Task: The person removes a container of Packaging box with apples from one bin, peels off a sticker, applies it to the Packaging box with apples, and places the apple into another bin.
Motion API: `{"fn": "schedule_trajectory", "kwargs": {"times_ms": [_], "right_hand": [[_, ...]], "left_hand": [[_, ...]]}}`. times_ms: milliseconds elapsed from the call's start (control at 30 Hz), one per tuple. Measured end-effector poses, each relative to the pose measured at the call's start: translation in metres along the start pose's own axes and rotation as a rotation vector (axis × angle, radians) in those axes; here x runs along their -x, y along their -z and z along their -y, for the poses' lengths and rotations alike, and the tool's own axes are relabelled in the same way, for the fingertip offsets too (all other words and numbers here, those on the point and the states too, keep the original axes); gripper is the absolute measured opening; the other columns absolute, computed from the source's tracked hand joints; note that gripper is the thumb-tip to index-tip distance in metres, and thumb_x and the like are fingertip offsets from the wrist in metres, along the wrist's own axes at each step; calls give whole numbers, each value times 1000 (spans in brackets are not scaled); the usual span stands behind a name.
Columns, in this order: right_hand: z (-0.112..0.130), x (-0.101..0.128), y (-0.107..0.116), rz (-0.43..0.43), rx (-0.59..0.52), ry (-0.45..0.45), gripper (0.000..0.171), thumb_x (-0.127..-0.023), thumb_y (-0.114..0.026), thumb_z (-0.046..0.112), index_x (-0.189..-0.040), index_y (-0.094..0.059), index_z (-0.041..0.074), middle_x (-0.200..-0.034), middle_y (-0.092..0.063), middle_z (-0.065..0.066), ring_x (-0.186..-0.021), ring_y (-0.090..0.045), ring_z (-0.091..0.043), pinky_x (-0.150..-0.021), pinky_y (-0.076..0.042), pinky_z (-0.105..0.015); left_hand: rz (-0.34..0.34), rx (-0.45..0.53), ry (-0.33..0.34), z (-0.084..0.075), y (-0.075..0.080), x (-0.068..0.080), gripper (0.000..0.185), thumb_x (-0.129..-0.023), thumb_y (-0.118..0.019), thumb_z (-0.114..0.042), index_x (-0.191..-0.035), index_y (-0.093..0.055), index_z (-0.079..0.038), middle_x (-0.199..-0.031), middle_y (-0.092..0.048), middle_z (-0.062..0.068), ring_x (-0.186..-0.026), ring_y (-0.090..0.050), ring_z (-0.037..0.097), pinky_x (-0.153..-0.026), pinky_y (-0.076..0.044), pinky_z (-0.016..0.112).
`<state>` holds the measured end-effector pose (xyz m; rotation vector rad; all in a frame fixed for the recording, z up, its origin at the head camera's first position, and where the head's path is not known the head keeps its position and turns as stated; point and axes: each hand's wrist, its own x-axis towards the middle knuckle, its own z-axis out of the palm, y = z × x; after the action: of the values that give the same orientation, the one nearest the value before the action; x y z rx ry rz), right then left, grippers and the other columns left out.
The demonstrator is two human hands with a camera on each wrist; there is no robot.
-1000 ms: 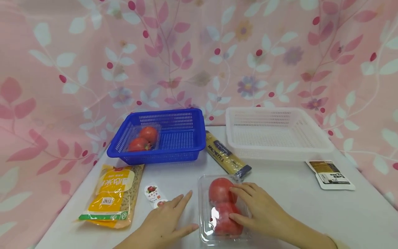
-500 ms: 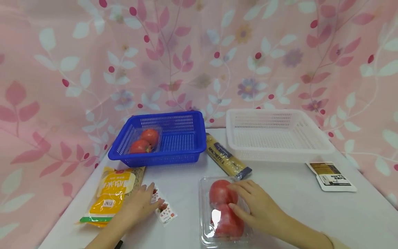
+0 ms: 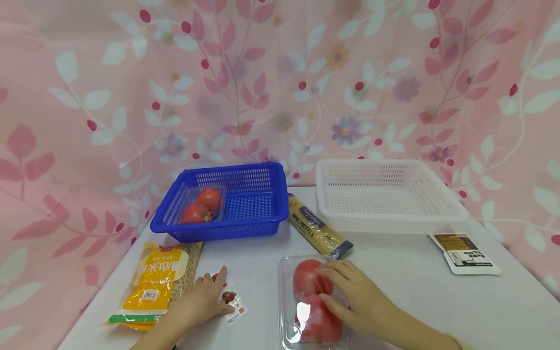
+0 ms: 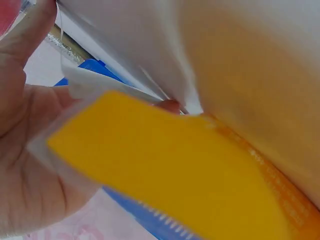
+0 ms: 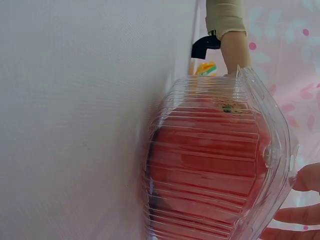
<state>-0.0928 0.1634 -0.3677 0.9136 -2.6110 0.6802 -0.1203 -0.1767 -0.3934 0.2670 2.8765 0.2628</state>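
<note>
**Tomato pack under right hand, small packet under left**

Seen on white counter: clear plastic clamshell w/ two red tomatoes inside, lying near front edge, centre-right. Ribbed transparent lid, glare patch on nearer tomato; green stem spot visible thru the plastic in right-wrist view. Right hand resting on top of clamshell, fingers slightly spread and lightly curved over lid, thumb against nearer tomato's side; not clearly clamped round it.

Left hand flat on counter to the left, well apart from clamshell, fingers together and fairly straight, tips on a small white sauce packet printed w/ red fruit. Just left of that hand, touching or nearly so: yellow noodle bag w/ green strip at bottom. Left-wrist view blurred; only palm and yellow pkg close up.

Behind: blue basket holding second clamshell of tomatoes at its left side; white basket to its right; spaghetti pack lying diagonally between the two baskets, lower end just beyond the front clamshell. Flat brown-and-white pouch right of centre, in front of white basket. Pink floral curtain as backdrop.
</note>
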Motion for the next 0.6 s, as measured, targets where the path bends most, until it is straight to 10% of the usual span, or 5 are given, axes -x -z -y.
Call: {"fn": "schedule_trajectory", "kwargs": {"times_ms": [333,600], "right_hand": [[-3,-1,-5,-3,-27,21,42,-78,-72,29,-117,-59,17,-116,-52,10,-108,-45,-5,-82,-50,-31],[-5,-2,-8,0,-29,31,43,-77,-72,27,-118,-59,18,-118,-51,10,-109,-45,-6,-83,-50,-32]], "left_hand": [[-150,50,-119,-8,-1,2,64,-63,-83,-20,-117,-55,2,-85,-56,10,-71,-54,21,-64,-48,40],[-164,54,-75,-12,1,1,27,-73,-75,-11,-97,-64,-6,-80,-61,5,-68,-58,20,-63,-50,41]]}}
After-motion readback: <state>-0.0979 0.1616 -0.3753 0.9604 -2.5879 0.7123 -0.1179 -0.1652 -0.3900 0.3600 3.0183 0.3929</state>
